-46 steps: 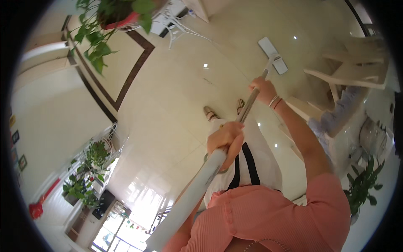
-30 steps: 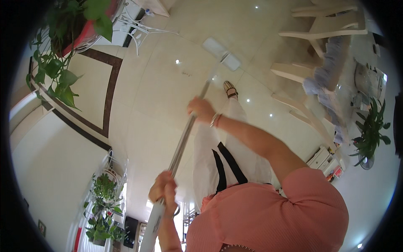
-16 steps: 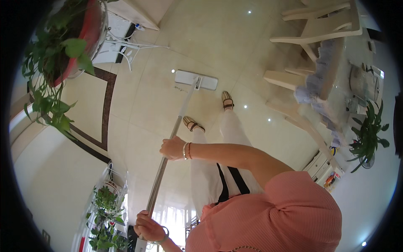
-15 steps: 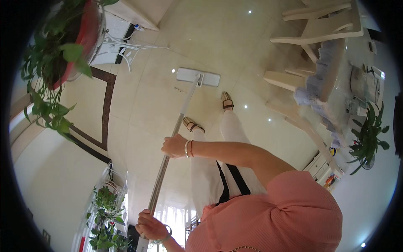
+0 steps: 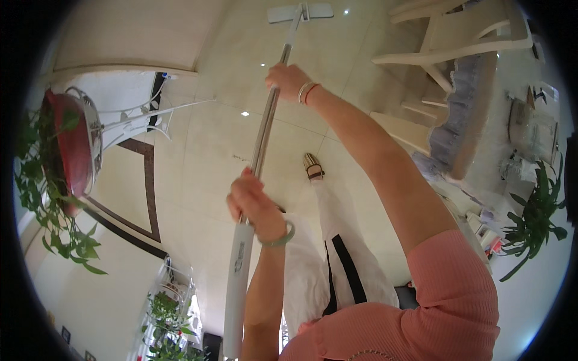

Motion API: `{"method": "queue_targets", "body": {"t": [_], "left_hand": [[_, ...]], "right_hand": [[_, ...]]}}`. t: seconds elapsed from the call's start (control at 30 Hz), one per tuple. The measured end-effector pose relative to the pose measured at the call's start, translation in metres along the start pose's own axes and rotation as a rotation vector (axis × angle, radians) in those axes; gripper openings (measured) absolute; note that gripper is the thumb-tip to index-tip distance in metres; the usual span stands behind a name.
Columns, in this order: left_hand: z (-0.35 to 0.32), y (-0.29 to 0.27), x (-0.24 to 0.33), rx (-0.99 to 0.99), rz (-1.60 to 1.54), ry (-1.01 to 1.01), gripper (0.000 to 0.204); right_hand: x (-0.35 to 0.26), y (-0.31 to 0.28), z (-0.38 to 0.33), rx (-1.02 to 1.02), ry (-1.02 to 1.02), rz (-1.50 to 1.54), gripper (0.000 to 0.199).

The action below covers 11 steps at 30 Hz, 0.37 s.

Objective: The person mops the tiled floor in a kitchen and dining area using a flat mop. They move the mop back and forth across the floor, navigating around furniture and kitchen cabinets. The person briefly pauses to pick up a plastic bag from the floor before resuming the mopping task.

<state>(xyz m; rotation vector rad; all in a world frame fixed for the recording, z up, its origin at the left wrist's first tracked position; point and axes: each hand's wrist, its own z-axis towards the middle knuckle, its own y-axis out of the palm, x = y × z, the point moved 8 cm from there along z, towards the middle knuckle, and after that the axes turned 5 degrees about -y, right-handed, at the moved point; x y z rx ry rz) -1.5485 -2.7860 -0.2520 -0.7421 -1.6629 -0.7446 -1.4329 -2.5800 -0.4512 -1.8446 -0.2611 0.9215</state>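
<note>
A flat mop (image 5: 263, 137) slants away from me, its wide white head (image 5: 282, 14) lying on the glossy tiled floor at the far edge of view. Around the upper part of its metal pole, nearer the head, my right hand (image 5: 288, 82) is closed, the arm stretched far forward. Lower down, my left hand (image 5: 256, 201) wraps the pole just above the white grip (image 5: 238, 283), slightly blurred. The grip runs back beside my left forearm.
Cream chairs (image 5: 451, 54) and a table with a frilled cloth (image 5: 454, 114) stand at the right. A potted trailing plant (image 5: 63, 144) on a white metal stand (image 5: 138, 114) is at the left. A leafy plant (image 5: 536, 216) sits at the right.
Both hands and the mop have moved forward, the mop head sliding away from my feet to the far edge. My left hand has come up from the lower edge.
</note>
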Motion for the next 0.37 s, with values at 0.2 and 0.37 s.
{"method": "queue_targets", "body": {"t": [0.2,0.37], "left_hand": [[0.007,0.059,0.004,-0.115,-0.006,0.05,0.032],[-0.016,0.036,0.025,-0.267,0.045,0.031,0.035]], "right_hand": [[0.047,-0.028,-0.019,0.148,0.053,-0.056,0.018],[0.028,-0.015,-0.06,-0.013,0.185,0.207,0.023]]}}
